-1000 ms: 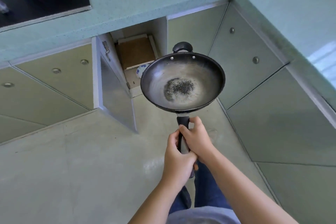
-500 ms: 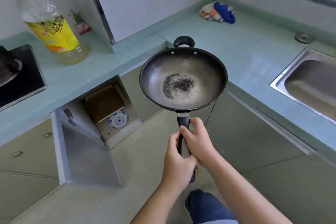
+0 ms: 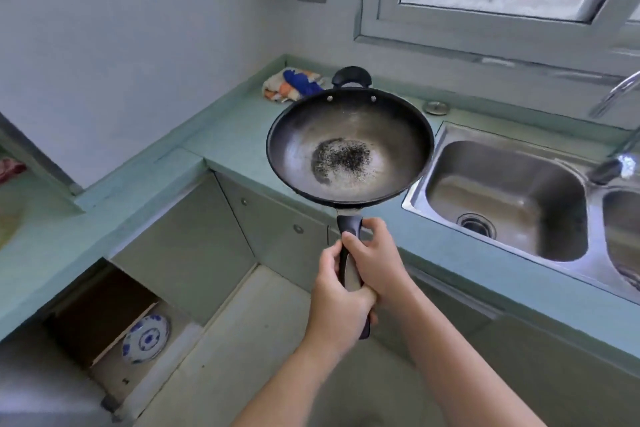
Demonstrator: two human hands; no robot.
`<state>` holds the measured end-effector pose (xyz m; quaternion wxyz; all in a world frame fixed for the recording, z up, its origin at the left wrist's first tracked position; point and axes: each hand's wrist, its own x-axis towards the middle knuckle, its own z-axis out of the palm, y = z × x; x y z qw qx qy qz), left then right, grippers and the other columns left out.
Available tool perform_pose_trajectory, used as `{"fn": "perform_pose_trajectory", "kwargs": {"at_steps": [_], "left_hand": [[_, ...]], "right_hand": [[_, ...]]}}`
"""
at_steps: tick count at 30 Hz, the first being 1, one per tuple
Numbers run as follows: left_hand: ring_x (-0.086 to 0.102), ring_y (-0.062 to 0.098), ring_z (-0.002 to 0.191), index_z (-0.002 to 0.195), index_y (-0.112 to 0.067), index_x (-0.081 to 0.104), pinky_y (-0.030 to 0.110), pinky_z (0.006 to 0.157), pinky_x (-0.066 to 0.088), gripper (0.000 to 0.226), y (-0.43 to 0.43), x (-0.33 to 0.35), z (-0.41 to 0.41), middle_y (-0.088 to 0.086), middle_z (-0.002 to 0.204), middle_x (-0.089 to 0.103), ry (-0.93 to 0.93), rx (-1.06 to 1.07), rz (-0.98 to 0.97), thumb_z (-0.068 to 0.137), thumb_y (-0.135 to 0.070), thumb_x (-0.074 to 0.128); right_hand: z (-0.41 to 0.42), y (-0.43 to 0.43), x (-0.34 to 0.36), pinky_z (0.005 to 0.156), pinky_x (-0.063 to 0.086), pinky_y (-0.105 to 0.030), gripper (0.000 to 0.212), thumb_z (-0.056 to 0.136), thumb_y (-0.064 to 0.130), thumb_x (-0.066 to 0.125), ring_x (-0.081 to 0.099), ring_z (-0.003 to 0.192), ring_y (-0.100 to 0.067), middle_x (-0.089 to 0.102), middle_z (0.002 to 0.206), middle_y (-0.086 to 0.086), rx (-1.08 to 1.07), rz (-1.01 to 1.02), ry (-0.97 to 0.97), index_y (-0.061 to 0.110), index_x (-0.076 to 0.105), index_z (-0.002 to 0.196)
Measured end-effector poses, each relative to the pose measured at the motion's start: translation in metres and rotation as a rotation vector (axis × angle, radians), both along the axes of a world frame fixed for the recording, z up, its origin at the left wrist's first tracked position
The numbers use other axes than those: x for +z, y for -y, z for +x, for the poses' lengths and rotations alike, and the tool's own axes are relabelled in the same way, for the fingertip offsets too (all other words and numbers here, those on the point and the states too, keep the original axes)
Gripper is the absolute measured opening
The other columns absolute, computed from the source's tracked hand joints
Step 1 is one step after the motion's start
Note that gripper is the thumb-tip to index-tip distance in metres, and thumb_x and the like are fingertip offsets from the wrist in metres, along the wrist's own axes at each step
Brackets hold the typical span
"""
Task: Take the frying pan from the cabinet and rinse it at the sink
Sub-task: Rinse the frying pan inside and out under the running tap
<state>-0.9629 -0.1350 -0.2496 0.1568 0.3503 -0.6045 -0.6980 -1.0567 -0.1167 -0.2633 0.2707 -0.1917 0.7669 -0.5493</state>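
A frying pan with a black rim and a dull grey inside, a speckled black patch at its centre; its handle is black with a pale grey strip. The countertop is pale mint green, the cabinet doors grey-green. The sink is silvery steel. A cloth shows white, orange and blue. A white plate carries a blue pattern, possibly floral.

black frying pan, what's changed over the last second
The round black frying pan has been carried up and to the right, from in front of the open cabinet to above the edge of the green counter, beside the steel sink. Nothing was taken hold of or let go: left hand and right hand keep the same grip on its black handle, pan level.
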Motion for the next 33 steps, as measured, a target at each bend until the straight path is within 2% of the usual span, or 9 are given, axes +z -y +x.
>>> {"fn": "perform_pose_trajectory", "kwargs": {"at_steps": [5, 8, 11, 14, 18, 22, 27, 30, 33], "left_hand": [[0.044, 0.015, 0.033, 0.101, -0.037, 0.048, 0.022, 0.037, 0.037, 0.050, -0.012, -0.008, -0.064, -0.007, 0.062, 0.066, 0.010, -0.126, 0.042, 0.078, 0.007, 0.058], [0.044, 0.013, 0.032, 0.097, -0.035, 0.048, 0.022, 0.037, 0.036, 0.048, -0.020, -0.013, -0.096, -0.018, 0.058, 0.066, 0.016, -0.224, 0.048, 0.079, 0.009, 0.058], [0.045, 0.013, 0.031, 0.097, -0.033, 0.048, 0.021, 0.036, 0.034, 0.046, -0.024, -0.017, -0.126, -0.009, 0.060, 0.065, 0.026, -0.309, 0.044, 0.079, 0.009, 0.056], [0.045, 0.013, 0.031, 0.099, -0.031, 0.049, 0.019, 0.032, 0.033, 0.047, -0.029, -0.023, -0.153, 0.002, 0.072, 0.062, 0.032, -0.374, 0.050, 0.079, 0.011, 0.054], [0.045, 0.011, 0.032, 0.109, -0.025, 0.047, 0.018, 0.030, 0.032, 0.047, -0.037, -0.034, -0.181, 0.005, 0.079, 0.063, 0.066, -0.438, 0.065, 0.079, 0.010, 0.051], [0.045, 0.014, 0.032, 0.118, -0.023, 0.044, 0.020, 0.032, 0.033, 0.052, -0.046, -0.045, -0.203, -0.001, 0.083, 0.065, 0.104, -0.472, 0.096, 0.077, 0.009, 0.051], [0.046, 0.016, 0.034, 0.122, -0.024, 0.044, 0.023, 0.038, 0.037, 0.057, -0.061, -0.065, -0.223, -0.004, 0.075, 0.065, 0.161, -0.494, 0.124, 0.076, 0.008, 0.052], [0.047, 0.015, 0.034, 0.125, -0.020, 0.045, 0.024, 0.039, 0.039, 0.058, -0.070, -0.077, -0.231, 0.001, 0.076, 0.065, 0.176, -0.502, 0.128, 0.074, 0.009, 0.052], [0.048, 0.015, 0.035, 0.124, -0.018, 0.046, 0.025, 0.039, 0.041, 0.058, -0.079, -0.086, -0.235, 0.002, 0.075, 0.065, 0.189, -0.512, 0.130, 0.073, 0.007, 0.054]], "right_hand": [[-0.062, -0.021, -0.014, 0.071, 0.045, -0.034, 0.019, 0.090, 0.018, 0.054, 0.056, 0.069, -0.020, 0.055, 0.071, 0.002, -0.140, 0.036, 0.015, 0.018, 0.043, 0.105], [-0.090, -0.038, -0.020, 0.081, 0.051, -0.043, 0.020, 0.089, 0.017, 0.055, 0.062, 0.083, -0.032, 0.063, 0.083, -0.014, -0.237, 0.030, 0.044, 0.017, 0.041, 0.104], [-0.116, -0.049, -0.023, 0.087, 0.050, -0.051, 0.019, 0.088, 0.015, 0.055, 0.063, 0.094, -0.036, 0.063, 0.094, -0.020, -0.333, 0.045, 0.050, 0.013, 0.041, 0.100], [-0.139, -0.059, -0.026, 0.090, 0.048, -0.048, 0.018, 0.088, 0.013, 0.055, 0.061, 0.094, -0.032, 0.059, 0.089, -0.009, -0.405, 0.046, 0.051, 0.012, 0.040, 0.099], [-0.163, -0.071, -0.036, 0.081, 0.048, -0.039, 0.017, 0.089, 0.012, 0.054, 0.057, 0.082, -0.023, 0.054, 0.076, -0.001, -0.468, 0.071, 0.097, 0.014, 0.039, 0.097], [-0.179, -0.083, -0.047, 0.081, 0.050, -0.041, 0.017, 0.088, 0.011, 0.054, 0.060, 0.084, -0.026, 0.060, 0.089, -0.013, -0.514, 0.065, 0.174, 0.012, 0.043, 0.102], [-0.197, -0.097, -0.069, 0.094, 0.048, -0.049, 0.033, 0.088, 0.011, 0.056, 0.060, 0.103, -0.032, 0.059, 0.111, -0.020, -0.588, 0.084, 0.220, 0.003, 0.045, 0.118], [-0.202, -0.109, -0.077, 0.083, 0.050, -0.041, 0.019, 0.090, 0.007, 0.053, 0.059, 0.086, -0.027, 0.058, 0.097, -0.015, -0.621, 0.028, 0.266, 0.008, 0.044, 0.106], [-0.206, -0.119, -0.088, 0.075, 0.050, -0.036, 0.017, 0.090, 0.006, 0.053, 0.058, 0.084, -0.024, 0.056, 0.091, -0.012, -0.635, 0.032, 0.268, 0.009, 0.042, 0.103]]}}
